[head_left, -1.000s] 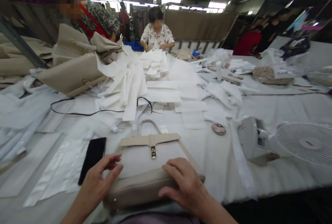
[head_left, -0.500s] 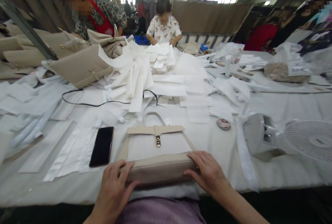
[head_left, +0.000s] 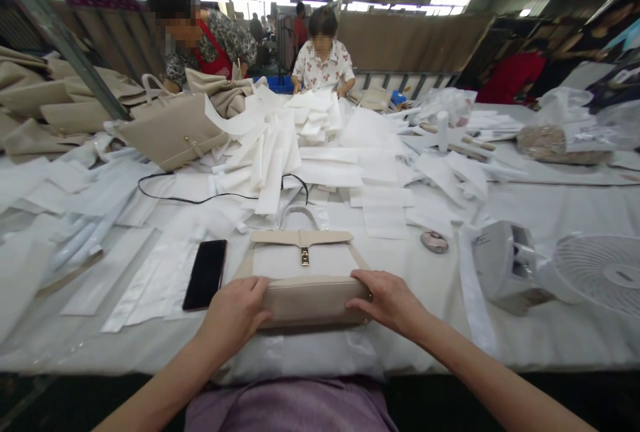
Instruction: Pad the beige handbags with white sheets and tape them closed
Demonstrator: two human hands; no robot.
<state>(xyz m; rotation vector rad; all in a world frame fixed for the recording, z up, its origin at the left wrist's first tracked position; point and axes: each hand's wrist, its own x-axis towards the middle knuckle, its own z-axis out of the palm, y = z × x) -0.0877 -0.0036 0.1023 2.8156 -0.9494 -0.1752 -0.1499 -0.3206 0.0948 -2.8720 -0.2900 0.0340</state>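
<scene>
A beige handbag (head_left: 310, 303) lies on the table in front of me, its base turned toward me. My left hand (head_left: 241, 305) grips the bag's left end, thumb below and fingers over the upper edge. At the opposite end my right hand (head_left: 383, 299) holds it the same way. White sheet material covers the bag's front panel, and a gold clasp (head_left: 305, 256) hangs from the beige strap flap (head_left: 327, 238) above it. The wrapped handle (head_left: 299, 211) stands up at the far side. Left of the bag lies a black phone (head_left: 205, 275).
White foam sheets (head_left: 330, 175) pile up across the middle. Beige bags (head_left: 173, 129) are heaped at the left near a metal post (head_left: 65, 32). A fan (head_left: 600, 275) and a round pinkish object (head_left: 435, 241) are at the right. Co-workers (head_left: 323, 59) stand across the table.
Both hands have moved the bag slightly away from me, keeping hold of its ends. The view has shifted a little, with the table's near edge showing more.
</scene>
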